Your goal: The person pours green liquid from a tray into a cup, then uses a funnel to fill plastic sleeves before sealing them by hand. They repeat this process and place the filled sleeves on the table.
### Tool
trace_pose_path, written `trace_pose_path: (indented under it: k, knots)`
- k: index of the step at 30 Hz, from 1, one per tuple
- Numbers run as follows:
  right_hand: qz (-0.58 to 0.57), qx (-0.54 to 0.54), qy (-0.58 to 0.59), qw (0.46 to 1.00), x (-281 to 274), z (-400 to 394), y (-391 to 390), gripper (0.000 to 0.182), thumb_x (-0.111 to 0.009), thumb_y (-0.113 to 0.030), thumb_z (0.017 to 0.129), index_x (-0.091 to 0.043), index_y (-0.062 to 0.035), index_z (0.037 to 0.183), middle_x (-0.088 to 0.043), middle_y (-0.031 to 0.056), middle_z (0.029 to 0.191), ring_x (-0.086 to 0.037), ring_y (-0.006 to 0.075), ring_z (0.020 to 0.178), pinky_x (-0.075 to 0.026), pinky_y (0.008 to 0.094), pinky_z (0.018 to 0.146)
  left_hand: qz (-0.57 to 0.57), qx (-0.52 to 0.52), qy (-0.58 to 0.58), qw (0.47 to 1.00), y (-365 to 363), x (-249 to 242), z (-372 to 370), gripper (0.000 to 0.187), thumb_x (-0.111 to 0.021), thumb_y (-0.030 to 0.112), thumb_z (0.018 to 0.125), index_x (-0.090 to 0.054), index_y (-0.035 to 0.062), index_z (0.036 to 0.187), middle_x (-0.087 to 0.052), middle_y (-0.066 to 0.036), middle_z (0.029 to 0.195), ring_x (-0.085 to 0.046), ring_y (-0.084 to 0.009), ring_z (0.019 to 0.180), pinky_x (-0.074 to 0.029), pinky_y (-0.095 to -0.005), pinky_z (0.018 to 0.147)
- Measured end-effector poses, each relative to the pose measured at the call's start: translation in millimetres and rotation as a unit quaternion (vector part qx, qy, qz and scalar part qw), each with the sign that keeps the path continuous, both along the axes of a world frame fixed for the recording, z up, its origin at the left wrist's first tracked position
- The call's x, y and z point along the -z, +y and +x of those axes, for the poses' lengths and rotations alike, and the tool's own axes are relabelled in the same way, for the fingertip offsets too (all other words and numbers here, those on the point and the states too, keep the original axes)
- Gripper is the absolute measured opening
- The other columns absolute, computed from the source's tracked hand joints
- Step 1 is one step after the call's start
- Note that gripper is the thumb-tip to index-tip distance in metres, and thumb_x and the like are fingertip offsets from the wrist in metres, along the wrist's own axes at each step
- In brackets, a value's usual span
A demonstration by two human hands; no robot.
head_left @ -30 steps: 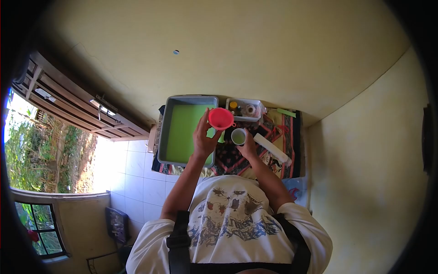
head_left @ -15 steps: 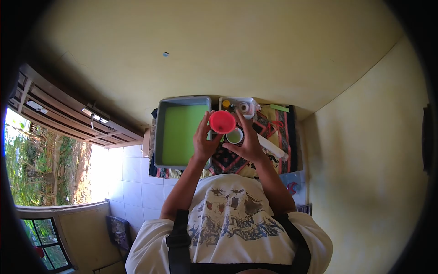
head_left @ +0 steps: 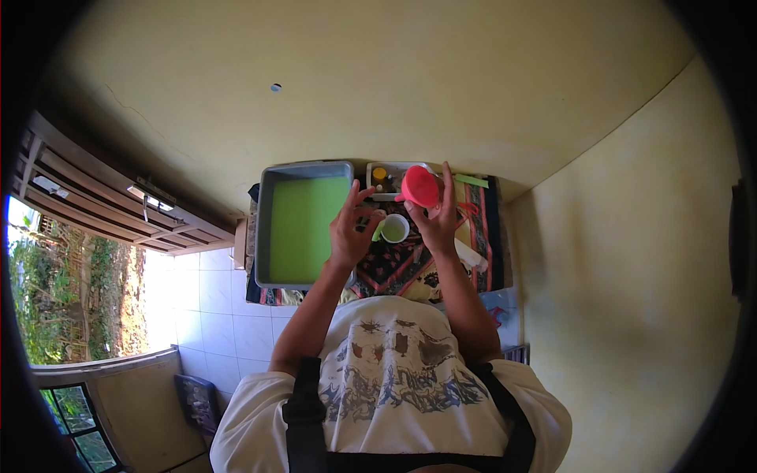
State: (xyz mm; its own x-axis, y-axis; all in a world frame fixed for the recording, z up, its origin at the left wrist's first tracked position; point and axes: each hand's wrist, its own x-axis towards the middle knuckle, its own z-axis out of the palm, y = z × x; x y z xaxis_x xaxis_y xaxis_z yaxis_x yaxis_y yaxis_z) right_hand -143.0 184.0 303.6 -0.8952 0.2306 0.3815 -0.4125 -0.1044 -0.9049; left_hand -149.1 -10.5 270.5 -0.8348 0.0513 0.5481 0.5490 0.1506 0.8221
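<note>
My right hand [head_left: 435, 225] holds a red funnel [head_left: 420, 186] up by its side, its wide mouth tilted. Just left of it, my left hand [head_left: 351, 229] is raised with fingers apart and nothing visible in them. A white cup [head_left: 395, 229] with greenish contents stands on the patterned cloth between my two hands. Its left side shows a light green part near my left thumb. To the left lies a large grey tray [head_left: 266, 229] holding a flat green layer, its right edge partly behind my left hand.
Behind the funnel sits a white container [head_left: 402, 165] with a yellow-lidded jar [head_left: 379, 173] and other small items. A green strip [head_left: 471, 181] lies at the back right. A white roll [head_left: 471, 256] rests beside my right forearm. A wall rises behind the table.
The red funnel has moved right and tilted, going from between both hands into my right hand alone. My left hand has come away from it. The view has shifted slightly.
</note>
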Motion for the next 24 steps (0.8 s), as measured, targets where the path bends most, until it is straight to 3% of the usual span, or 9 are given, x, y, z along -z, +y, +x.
trace_pose_path:
  k: [1, 3, 4, 7, 8, 14, 20, 23, 24]
  knots:
    - [0.132, 0.048, -0.003, 0.99, 16.9, -0.5, 9.4, 0.108, -0.088, -0.009, 0.086, -0.023, -0.0034, 0.172, -0.06, 0.0212, 0.146, -0.063, 0.0347, 0.136, -0.051, 0.0484, 0.116, -0.014, -0.005, 0.0, 1.0, -0.1, 0.3, -0.2, 0.088, -0.086, -0.005, 0.089, -0.044, 0.0047, 0.165, -0.076, -0.016, 0.136, -0.082, -0.0201, 0.101, -0.064, -0.0311, 0.087]
    - [0.384, 0.139, -0.008, 0.913, 62.9, -1.6, 26.9, 0.107, -0.089, -0.01, 0.081, -0.03, -0.0024, 0.17, -0.06, 0.0234, 0.145, -0.062, 0.0388, 0.135, -0.051, 0.0492, 0.115, -0.043, -0.014, 0.001, 0.999, -2.2, 0.5, -1.3, 0.08, -0.087, -0.003, 0.089, -0.051, 0.0051, 0.16, -0.081, -0.014, 0.125, -0.082, -0.0198, 0.101, -0.064, -0.0308, 0.086]
    - [0.398, 0.119, -0.042, 0.909, 85.1, -1.9, 29.8, 0.1, -0.091, -0.012, 0.076, -0.042, -0.0015, 0.162, -0.06, 0.0255, 0.141, -0.061, 0.0438, 0.132, -0.05, 0.0507, 0.113, -0.056, -0.023, 0.0, 0.998, -3.0, -3.7, -0.4, 0.076, -0.087, -0.002, 0.089, -0.055, 0.005, 0.157, -0.082, -0.012, 0.119, -0.082, -0.0192, 0.101, -0.064, -0.0309, 0.087]
    - [0.408, 0.068, -0.021, 0.91, 148.8, 6.4, 28.3, 0.091, -0.092, -0.012, 0.075, -0.048, -0.002, 0.154, -0.061, 0.0246, 0.137, -0.061, 0.045, 0.129, -0.051, 0.0518, 0.111, -0.079, -0.039, 0.001, 0.996, -5.7, -13.1, 2.5, 0.066, -0.089, 0.001, 0.089, -0.063, 0.0048, 0.149, -0.085, -0.008, 0.106, -0.082, -0.0174, 0.1, -0.064, -0.0311, 0.087]
    - [0.405, 0.045, -0.049, 0.912, 166.4, 7.9, 27.2, 0.093, -0.098, -0.014, 0.07, -0.051, -0.0026, 0.149, -0.061, 0.0237, 0.137, -0.06, 0.0456, 0.129, -0.05, 0.0532, 0.111, -0.076, -0.038, 0.004, 0.996, -6.6, -12.5, 1.0, 0.064, -0.089, 0.002, 0.089, -0.065, 0.0047, 0.148, -0.085, -0.007, 0.104, -0.082, -0.017, 0.1, -0.064, -0.0312, 0.087]
    - [0.47, 0.051, -0.101, 0.875, 198.0, 13.1, 18.9, 0.11, -0.106, -0.021, 0.057, -0.052, -0.0051, 0.15, -0.058, 0.0243, 0.148, -0.056, 0.0447, 0.139, -0.048, 0.0529, 0.117, -0.073, -0.032, -0.019, 0.997, -10.3, -8.6, -0.2, 0.059, -0.089, 0.003, 0.089, -0.067, 0.0031, 0.144, -0.085, -0.007, 0.101, -0.082, -0.0157, 0.096, -0.064, -0.0317, 0.087]
    - [0.474, 0.06, -0.163, 0.863, 188.0, 14.9, 11.1, 0.106, -0.104, -0.025, 0.062, -0.054, -0.0098, 0.154, -0.055, 0.0255, 0.152, -0.051, 0.0436, 0.146, -0.044, 0.0524, 0.121, -0.085, -0.029, -0.048, 0.995, -6.9, -12.5, 4.8, 0.058, -0.089, 0.001, 0.085, -0.072, 0.0042, 0.14, -0.085, -0.006, 0.1, -0.082, -0.0169, 0.094, -0.064, -0.0322, 0.087]
    - [0.451, 0.116, -0.02, 0.885, 182.1, 6.5, 17.0, 0.092, -0.1, -0.026, 0.073, -0.057, -0.0108, 0.153, -0.064, 0.02, 0.138, -0.064, 0.0381, 0.128, -0.054, 0.0494, 0.108, -0.094, -0.025, -0.068, 0.993, -4.1, -14.6, 5.7, 0.054, -0.09, 0.002, 0.085, -0.073, 0.0017, 0.135, -0.085, -0.005, 0.098, -0.082, -0.0147, 0.094, -0.063, -0.0304, 0.087]
    - [0.405, 0.066, -0.042, 0.911, 167.7, 8.4, 19.3, 0.084, -0.098, -0.023, 0.076, -0.06, -0.0101, 0.15, -0.066, 0.0178, 0.131, -0.066, 0.0358, 0.118, -0.056, 0.0475, 0.101, -0.098, -0.022, -0.08, 0.992, -4.1, -15.6, 6.0, 0.052, -0.091, 0.003, 0.085, -0.074, 0.0006, 0.133, -0.086, -0.005, 0.097, -0.082, -0.0137, 0.095, -0.063, -0.0296, 0.088]
